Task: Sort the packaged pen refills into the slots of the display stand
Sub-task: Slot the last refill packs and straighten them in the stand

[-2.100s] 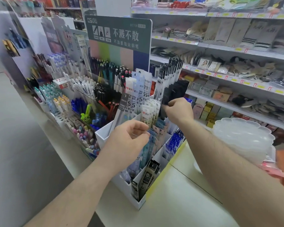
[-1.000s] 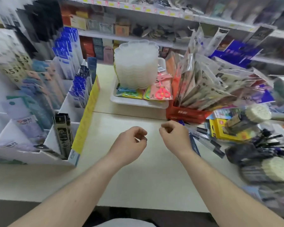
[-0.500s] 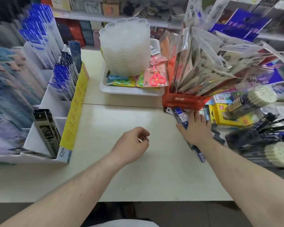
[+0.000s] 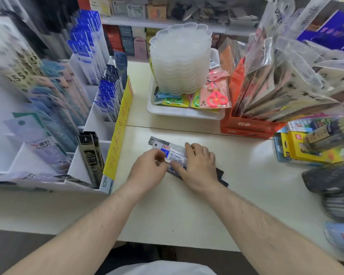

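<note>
Both hands meet over a small pile of packaged pen refills [image 4: 168, 150] on the counter [image 4: 246, 185]: left hand [image 4: 149, 168] seemingly pinching the top pack's edge, right hand [image 4: 199, 165] laid flat, fingers together. White display stand [image 4: 91, 124] sits left.

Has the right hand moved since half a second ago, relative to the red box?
Yes. The right hand has moved left, away from the red box, drawing the refill packs to mid-table, where the left hand meets them.
</note>
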A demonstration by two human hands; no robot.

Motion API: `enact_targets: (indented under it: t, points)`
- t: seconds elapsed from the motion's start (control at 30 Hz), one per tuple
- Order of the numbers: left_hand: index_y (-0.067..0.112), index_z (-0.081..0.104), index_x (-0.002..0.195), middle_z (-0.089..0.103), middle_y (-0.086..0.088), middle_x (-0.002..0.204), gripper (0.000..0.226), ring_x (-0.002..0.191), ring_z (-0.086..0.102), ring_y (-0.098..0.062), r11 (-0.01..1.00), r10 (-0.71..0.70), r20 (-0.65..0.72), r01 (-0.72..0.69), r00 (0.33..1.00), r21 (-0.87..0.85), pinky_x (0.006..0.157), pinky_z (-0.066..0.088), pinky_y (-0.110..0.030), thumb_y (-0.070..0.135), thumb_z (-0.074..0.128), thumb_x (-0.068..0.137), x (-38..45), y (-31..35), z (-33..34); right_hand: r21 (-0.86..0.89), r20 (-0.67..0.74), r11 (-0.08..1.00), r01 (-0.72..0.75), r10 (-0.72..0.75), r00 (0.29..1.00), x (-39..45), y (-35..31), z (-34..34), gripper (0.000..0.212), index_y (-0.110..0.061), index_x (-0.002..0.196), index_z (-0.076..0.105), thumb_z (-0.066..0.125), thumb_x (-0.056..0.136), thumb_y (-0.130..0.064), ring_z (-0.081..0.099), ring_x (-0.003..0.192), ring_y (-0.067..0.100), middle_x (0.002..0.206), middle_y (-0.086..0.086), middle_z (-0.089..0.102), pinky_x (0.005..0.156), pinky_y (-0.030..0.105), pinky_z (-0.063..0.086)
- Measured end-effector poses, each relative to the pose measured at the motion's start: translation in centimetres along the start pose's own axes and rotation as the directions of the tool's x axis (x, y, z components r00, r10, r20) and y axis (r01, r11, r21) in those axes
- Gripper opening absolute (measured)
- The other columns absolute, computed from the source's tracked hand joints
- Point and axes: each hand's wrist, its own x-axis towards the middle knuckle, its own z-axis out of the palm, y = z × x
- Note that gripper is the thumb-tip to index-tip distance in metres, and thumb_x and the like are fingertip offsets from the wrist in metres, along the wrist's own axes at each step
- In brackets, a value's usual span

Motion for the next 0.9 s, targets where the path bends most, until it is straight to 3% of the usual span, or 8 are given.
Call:
enact_targets:
  t: [0.1,0.2,0.3,0.4,0.5,0.63,0.77,0.9]
  points:
    - [0.018,0.063,0.117,0.061,-0.005,0.125,0.03,0.111,0.058,-0.022,0.997,0.068,-0.071,-0.065,0.995,0.045,0.1,0.045,-0.035,0.014,0.062,0.087,2.1,-0.3,-0.4,0.457,-0.183,0.872,-0.174,0.284,0.941,-2.5,2.1,-1.5,0.079,-0.004,0.137,0.054,0.032,0.085,-0.06,0.046,0.13,0.031,0.14,0.012,0.054,0.108,0.035,0.03]
    - [0.012,0.044,0.146,0.035,-0.013,0.157,0.055,0.146,0.026,-0.03,0.986,0.027,-0.053,-0.017,0.998,0.168,0.12,0.018,-0.037,0.028,0.058,0.095,4.5,-0.2,0.0,0.829,-0.025,0.411,-0.38,0.705,0.709,-7.0,3.4,-1.5,0.076,-0.007,0.141,0.05,0.036,0.085,-0.057,0.04,0.138,0.025,0.146,0.009,0.048,0.109,0.024,0.025]
    - [0.013,0.034,0.152,0.016,-0.012,0.166,0.06,0.154,0.005,-0.028,0.969,-0.01,0.001,0.01,1.0,0.245,0.124,0.004,-0.038,0.036,0.05,0.1,5.5,-0.4,1.3,0.85,0.03,0.344,-0.399,0.724,0.689,-8.7,2.7,-0.2,0.072,-0.006,0.146,0.042,0.04,0.087,-0.046,0.036,0.141,0.021,0.15,0.007,0.043,0.11,0.022,0.023]
    - [0.009,0.032,0.153,0.024,-0.011,0.164,0.057,0.152,0.012,-0.024,0.99,0.082,0.053,-0.088,0.995,0.114,0.121,0.005,-0.031,0.028,0.049,0.102,4.4,-0.3,2.8,0.874,0.058,0.325,-0.361,0.669,0.741,-6.8,0.5,0.2,0.071,-0.005,0.147,0.04,0.044,0.086,-0.042,0.036,0.139,0.018,0.146,0.003,0.042,0.111,0.02,0.024]
    - [0.007,0.039,0.15,0.038,-0.009,0.156,0.052,0.145,0.026,-0.021,0.989,0.143,0.045,-0.144,0.989,0.017,0.113,0.014,-0.023,0.021,0.051,0.101,3.3,0.2,3.9,0.866,0.047,0.383,-0.321,0.576,0.816,-5.4,-2.0,0.2,0.074,-0.001,0.144,0.042,0.048,0.085,-0.043,0.038,0.139,0.024,0.149,0.012,0.043,0.117,0.034,0.028]
    - [0.012,0.037,0.151,0.035,-0.006,0.158,0.054,0.147,0.026,-0.022,0.991,0.1,0.023,-0.098,0.995,-0.095,0.12,0.018,-0.032,0.021,0.052,0.101,3.2,0.1,3.0,0.851,0.089,0.389,-0.352,0.554,0.827,-5.2,-1.8,-0.7,0.073,-0.003,0.144,0.043,0.053,0.083,-0.041,0.035,0.143,0.025,0.152,0.013,0.04,0.12,0.039,0.025]
    - [0.01,0.039,0.15,0.027,-0.007,0.163,0.056,0.152,0.018,-0.02,0.997,0.06,-0.09,-0.065,0.994,-0.051,0.121,0.013,-0.03,0.016,0.057,0.098,2.3,-2.3,0.6,0.615,0.0,0.713,-0.336,0.426,0.905,-4.4,2.6,-2.6,0.072,-0.004,0.143,0.046,0.076,0.083,-0.031,0.031,0.145,0.024,0.156,0.011,0.038,0.118,0.027,0.018]
    - [0.007,0.043,0.146,0.041,-0.009,0.154,0.055,0.144,0.033,-0.022,0.994,-0.026,-0.144,0.011,0.989,-0.108,0.111,0.02,-0.022,0.013,0.062,0.094,0.2,-3.8,0.5,0.242,0.248,0.933,-0.268,0.207,0.946,-1.2,3.3,-3.4,0.119,-0.008,0.156,0.019,0.072,0.069,-0.07,0.015,0.151,0.025,0.165,0.01,0.017,0.123,0.035,0.013]
